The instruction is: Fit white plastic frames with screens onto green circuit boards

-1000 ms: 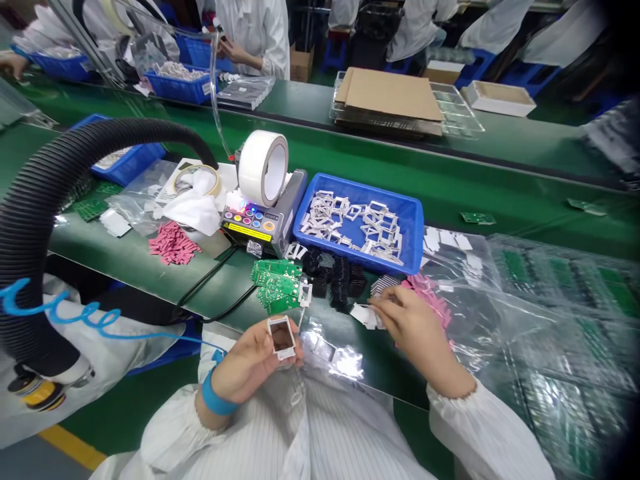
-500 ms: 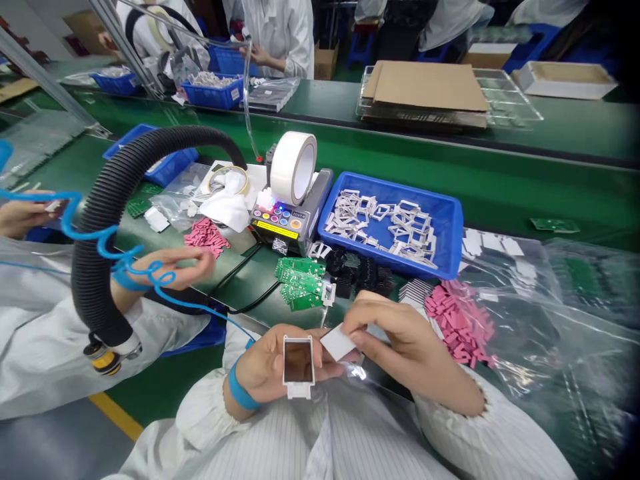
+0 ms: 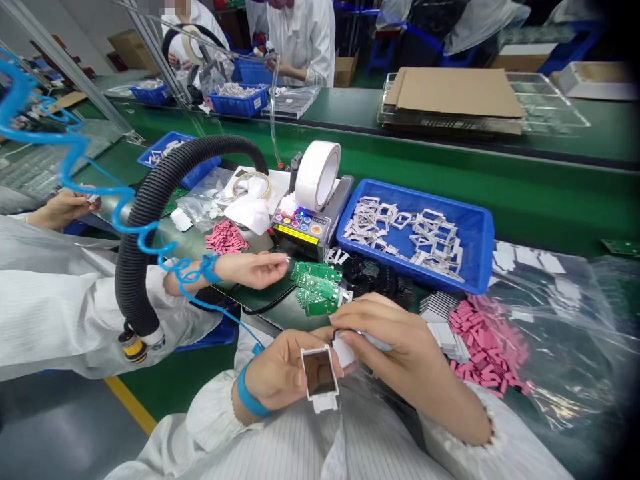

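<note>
My left hand is closed around a small white plastic frame with a dark, glossy panel inside it. A blue band circles that wrist. Close beside the frame, my right hand pinches a thin white square piece, partly hidden by the fingers. A dark edge shows along the top of this piece. Just beyond my hands lie green circuit boards and a cluster of black parts.
A blue bin holds white frames. Left of it, a tape dispenser carries a white tape roll. Pink strips and clear bags lie at right. A black hose arches at left, near a co-worker's hand.
The view has shifted, moving the scene rightward. My right fingers now cover more of the white square piece. The co-worker's hand has moved right, toward the tape dispenser and circuit boards.
</note>
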`<state>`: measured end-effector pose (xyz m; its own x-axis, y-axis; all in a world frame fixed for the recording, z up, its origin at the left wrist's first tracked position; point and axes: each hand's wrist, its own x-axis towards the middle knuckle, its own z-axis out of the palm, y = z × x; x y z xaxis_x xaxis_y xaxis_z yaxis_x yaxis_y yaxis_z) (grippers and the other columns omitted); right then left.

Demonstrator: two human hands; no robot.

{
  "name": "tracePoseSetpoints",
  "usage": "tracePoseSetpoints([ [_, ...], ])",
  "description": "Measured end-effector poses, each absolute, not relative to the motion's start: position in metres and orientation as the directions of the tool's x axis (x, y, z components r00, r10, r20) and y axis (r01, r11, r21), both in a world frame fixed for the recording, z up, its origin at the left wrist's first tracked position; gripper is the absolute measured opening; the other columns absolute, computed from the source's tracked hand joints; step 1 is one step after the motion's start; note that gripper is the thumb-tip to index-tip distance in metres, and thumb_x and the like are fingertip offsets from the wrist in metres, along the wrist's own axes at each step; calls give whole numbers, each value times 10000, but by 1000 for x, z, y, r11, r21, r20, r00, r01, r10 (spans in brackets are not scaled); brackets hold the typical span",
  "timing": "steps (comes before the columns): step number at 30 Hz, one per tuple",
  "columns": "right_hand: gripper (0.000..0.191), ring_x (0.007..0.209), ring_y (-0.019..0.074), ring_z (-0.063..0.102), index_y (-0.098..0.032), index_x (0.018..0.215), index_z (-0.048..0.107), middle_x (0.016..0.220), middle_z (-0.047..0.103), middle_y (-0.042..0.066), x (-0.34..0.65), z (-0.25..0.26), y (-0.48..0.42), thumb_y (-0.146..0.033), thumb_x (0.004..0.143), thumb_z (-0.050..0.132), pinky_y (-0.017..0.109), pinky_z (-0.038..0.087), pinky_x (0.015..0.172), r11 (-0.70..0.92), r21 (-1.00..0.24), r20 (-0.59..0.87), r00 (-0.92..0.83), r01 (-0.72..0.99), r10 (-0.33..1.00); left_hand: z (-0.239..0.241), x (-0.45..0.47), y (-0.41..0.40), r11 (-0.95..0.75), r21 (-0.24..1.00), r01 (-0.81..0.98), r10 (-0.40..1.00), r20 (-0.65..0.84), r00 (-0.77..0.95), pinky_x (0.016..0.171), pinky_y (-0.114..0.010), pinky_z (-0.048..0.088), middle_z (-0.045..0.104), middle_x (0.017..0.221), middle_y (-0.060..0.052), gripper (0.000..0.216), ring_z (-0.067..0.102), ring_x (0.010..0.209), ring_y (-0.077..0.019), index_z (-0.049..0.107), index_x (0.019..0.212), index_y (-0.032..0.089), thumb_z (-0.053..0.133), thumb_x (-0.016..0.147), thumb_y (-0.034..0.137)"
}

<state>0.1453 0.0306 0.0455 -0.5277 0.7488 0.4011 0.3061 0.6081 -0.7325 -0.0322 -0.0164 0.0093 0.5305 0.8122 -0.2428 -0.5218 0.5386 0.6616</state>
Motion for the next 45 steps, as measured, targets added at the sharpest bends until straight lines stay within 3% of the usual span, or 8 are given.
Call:
tracePoseSetpoints([
  [7, 227, 847, 170, 675, -225, 966, 674, 939, 724, 37, 130, 24, 13, -82, 802, 609, 320, 562, 724, 628, -676, 562, -282, 386, 778, 9, -27, -17, 398, 755, -521, 898, -205, 389, 826, -375, 480, 577, 1019, -108, 430, 578, 897, -243, 735, 753, 170, 767, 545, 545],
  [14, 103, 786, 173, 620, -212, 809, 631, 875, 635, 47, 131, 27, 11, -154, 841, 551, 315, 507, 654, 507, -773, 460, -213, 382, 862, 4, -36, -16, 327, 708, -626, 941, -181, 287, 1014, -431, 406, 627, 1182, -105, 372, 554, 1151, -298, 731, 903, 205, 742, 639, 468],
  [20, 165, 697, 162, 550, -207, 682, 622, 687, 573, 8, 144, -18, 10, -164, 834, 575, 291, 428, 625, 445, -674, 91, -531, 590, 843, -4, -64, -16, 270, 674, -688, 963, -201, 181, 1060, -477, 376, 623, 1256, -114, 340, 547, 1188, -319, 738, 899, 200, 738, 658, 440],
  [24, 173, 768, 205, 545, -186, 753, 655, 763, 598, 61, 144, -39, 8, -202, 871, 529, 355, 414, 695, 463, -597, 81, -525, 655, 847, -1, -64, -18, 399, 576, -713, 914, -192, 356, 983, -380, 454, 643, 1220, -123, 355, 634, 1057, -252, 737, 872, 172, 769, 625, 426],
  [30, 362, 1186, 221, 486, -288, 1228, 535, 1232, 540, 88, 156, 0, 20, -442, 903, 489, 386, 434, 944, 181, -984, 142, -616, 1, 775, 6, -44, -15, 585, 449, -675, 769, -44, 637, 878, -339, 496, 647, 1192, -125, 357, 657, 971, -233, 746, 832, 147, 772, 613, 428],
  [38, 316, 1069, 217, 566, -289, 1018, 644, 1136, 597, 53, 150, 2, 16, -512, 796, 619, 397, 460, 901, -120, -928, 167, -680, -353, 714, 6, -28, -11, 715, 397, -575, 652, -85, 753, 814, -413, 509, 678, 1102, -160, 381, 663, 933, -294, 744, 788, 120, 813, 551, 411],
  [41, 332, 838, 182, 594, -268, 1060, 581, 909, 612, 46, 158, 9, 14, -523, 855, 523, 341, 510, 737, -6, -929, 200, -516, -370, 833, 4, -29, -11, 729, 421, -539, 634, -120, 764, 861, -443, 481, 701, 1011, -154, 401, 640, 991, -303, 733, 840, 120, 799, 574, 413],
  [45, 306, 887, 178, 568, -258, 1216, 532, 956, 597, 74, 170, 37, 17, -346, 952, 406, 336, 495, 755, 559, -829, 459, -562, 8, 689, -1, -26, -13, 781, 425, -458, 565, -168, 808, 805, -390, 489, 712, 751, -117, 452, 672, 742, -226, 728, 853, 89, 777, 595, 456],
])
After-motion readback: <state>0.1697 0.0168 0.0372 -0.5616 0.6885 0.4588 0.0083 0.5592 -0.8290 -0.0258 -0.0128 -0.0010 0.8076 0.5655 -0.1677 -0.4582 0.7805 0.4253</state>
